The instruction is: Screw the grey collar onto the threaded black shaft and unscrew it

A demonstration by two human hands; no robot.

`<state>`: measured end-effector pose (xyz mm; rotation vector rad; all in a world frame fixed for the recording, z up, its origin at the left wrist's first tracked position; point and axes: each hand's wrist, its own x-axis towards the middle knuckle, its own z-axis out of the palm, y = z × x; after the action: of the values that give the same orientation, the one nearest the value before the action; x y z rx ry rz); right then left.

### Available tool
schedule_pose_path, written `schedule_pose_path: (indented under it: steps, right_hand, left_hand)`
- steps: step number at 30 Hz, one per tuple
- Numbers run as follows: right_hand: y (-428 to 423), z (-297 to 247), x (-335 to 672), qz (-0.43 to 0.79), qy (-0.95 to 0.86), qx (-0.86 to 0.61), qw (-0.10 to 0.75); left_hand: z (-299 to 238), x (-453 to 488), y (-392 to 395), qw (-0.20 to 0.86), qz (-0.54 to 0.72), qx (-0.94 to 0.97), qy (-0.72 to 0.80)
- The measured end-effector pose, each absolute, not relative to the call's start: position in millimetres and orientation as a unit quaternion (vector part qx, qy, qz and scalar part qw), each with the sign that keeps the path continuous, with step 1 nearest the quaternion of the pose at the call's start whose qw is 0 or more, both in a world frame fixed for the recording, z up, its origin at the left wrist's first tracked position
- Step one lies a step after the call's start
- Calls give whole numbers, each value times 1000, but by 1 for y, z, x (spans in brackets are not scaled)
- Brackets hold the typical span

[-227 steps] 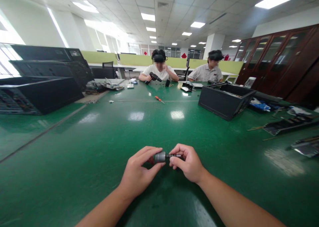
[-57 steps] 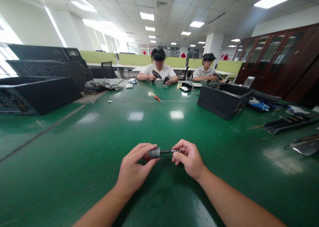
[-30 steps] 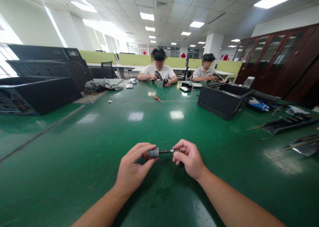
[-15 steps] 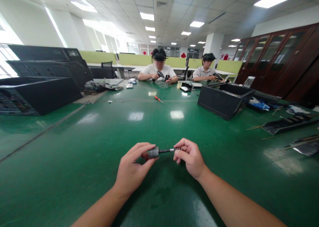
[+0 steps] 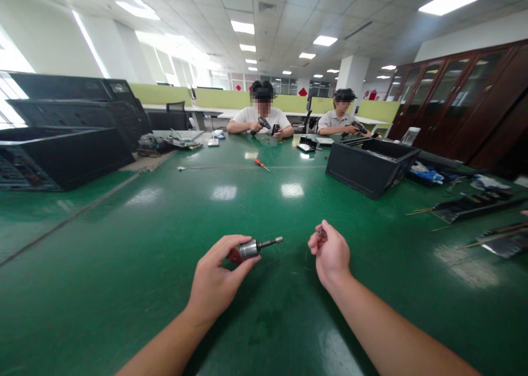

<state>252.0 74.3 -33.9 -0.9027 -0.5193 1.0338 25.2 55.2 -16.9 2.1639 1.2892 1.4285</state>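
My left hand (image 5: 220, 269) is closed on a grey metal cylinder (image 5: 248, 249), pinched between thumb and fingertips above the table. From its right end a thin dark shaft (image 5: 267, 243) with a silver tip points right and slightly up. To the right and apart from that tip, my right hand (image 5: 331, 251) is curled shut with its back partly toward me. A small dark metal piece (image 5: 322, 233) shows between its fingers; its full shape is hidden. Both hands are over the green table (image 5: 165, 238).
A red-handled screwdriver (image 5: 261, 165) lies beyond my hands. Black computer cases stand at right (image 5: 367, 170) and left (image 5: 82, 156). Thin rods and dark metal parts (image 5: 470, 206) are on the right. Across the table sit two people, one person (image 5: 249, 122) holding a power drill (image 5: 263, 124).
My right hand has moved right and up, off the shaft's tip, and turned with the dark piece in its fingers. The cylinder has tilted, its shaft now angled upward.
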Motion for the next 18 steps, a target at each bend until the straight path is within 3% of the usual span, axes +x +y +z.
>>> schedule_pose_path:
  steps: [7,15,18]
  right_hand:
    - [77,-34,245,595,-229,-346,688]
    - [70,-29,247,693,-286,-301,590]
    - [69,-29,244,696,-297,-312,575]
  left_hand:
    - [-16,23,56,231,520,657,494]
    - [14,5,44,456,572,427,531]
    - [15,-34,17,441,530,442,575]
